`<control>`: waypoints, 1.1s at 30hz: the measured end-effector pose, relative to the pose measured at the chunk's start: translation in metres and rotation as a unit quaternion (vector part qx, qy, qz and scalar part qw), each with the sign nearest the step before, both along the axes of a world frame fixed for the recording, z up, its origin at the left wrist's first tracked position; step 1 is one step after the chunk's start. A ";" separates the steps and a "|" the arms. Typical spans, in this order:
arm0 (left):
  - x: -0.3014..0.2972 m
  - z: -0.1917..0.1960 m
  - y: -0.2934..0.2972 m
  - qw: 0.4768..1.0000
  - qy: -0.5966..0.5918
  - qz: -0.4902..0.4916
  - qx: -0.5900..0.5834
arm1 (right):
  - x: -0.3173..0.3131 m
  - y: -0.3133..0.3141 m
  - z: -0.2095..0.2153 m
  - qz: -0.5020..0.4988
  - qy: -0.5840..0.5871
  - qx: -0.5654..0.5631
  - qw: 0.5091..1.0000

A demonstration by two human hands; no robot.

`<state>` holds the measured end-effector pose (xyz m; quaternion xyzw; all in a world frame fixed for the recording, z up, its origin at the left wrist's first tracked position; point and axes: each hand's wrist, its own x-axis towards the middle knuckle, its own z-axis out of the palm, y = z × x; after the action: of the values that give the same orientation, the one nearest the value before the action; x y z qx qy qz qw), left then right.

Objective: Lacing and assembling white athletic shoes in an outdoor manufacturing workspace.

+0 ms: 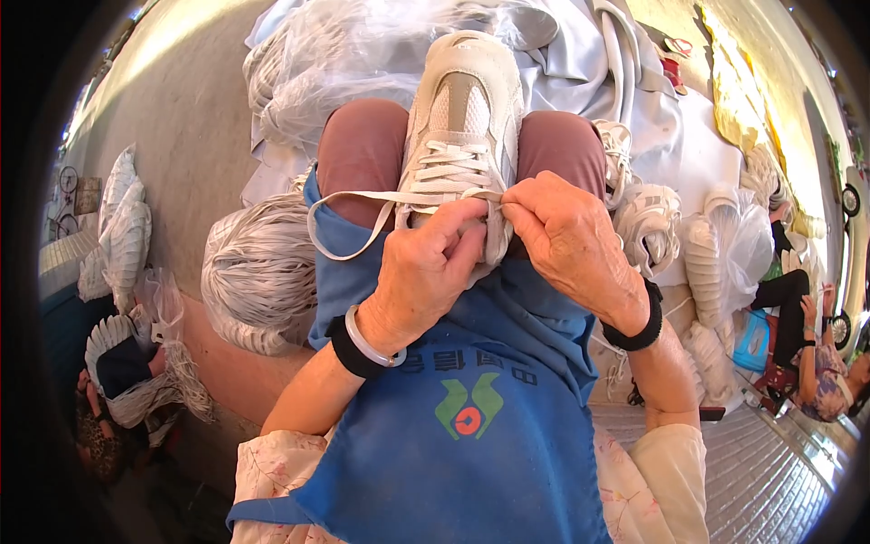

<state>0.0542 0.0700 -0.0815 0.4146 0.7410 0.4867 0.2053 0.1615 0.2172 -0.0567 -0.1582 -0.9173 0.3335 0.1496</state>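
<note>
A cream sneaker upper (460, 113) rests between my knees, its toe pointing away from me. A flat cream shoelace (362, 197) runs through its upper eyelets, and one loose length loops out to the left. My left hand (430, 267) is closed at the shoe's opening, fingers curled near the lace; what they hold is hidden. My right hand (566, 240) pinches the lace by the right-hand eyelets. Both hands touch the shoe near its tongue.
A big bundle of pale laces (258, 263) lies left of my knee. Other lace-tied shoe uppers (648, 227) sit at the right. Clear plastic bags (317, 68) and grey cloth (580, 72) are ahead. Another person (820, 354) sits at far right.
</note>
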 end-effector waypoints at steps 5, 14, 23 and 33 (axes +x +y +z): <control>-0.003 -0.003 0.003 1.000 -0.013 -0.012 0.010 | 0.007 -0.013 -0.002 -0.057 0.003 -0.021 0.998; 0.006 -0.011 0.005 0.997 0.076 0.000 0.023 | 0.019 -0.034 0.003 -0.042 -0.059 0.103 0.992; 0.003 0.006 -0.011 0.998 0.061 -0.029 0.010 | 0.039 -0.031 0.014 -0.077 0.032 0.008 0.996; -0.040 0.093 -0.077 0.836 -0.457 -0.304 0.008 | 0.017 -0.074 0.015 0.080 0.065 0.003 0.995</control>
<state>0.0146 -0.0068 0.0113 0.3513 0.3954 0.5401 0.6547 0.1784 0.1436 -0.0420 -0.0620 -0.9163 0.3509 0.1828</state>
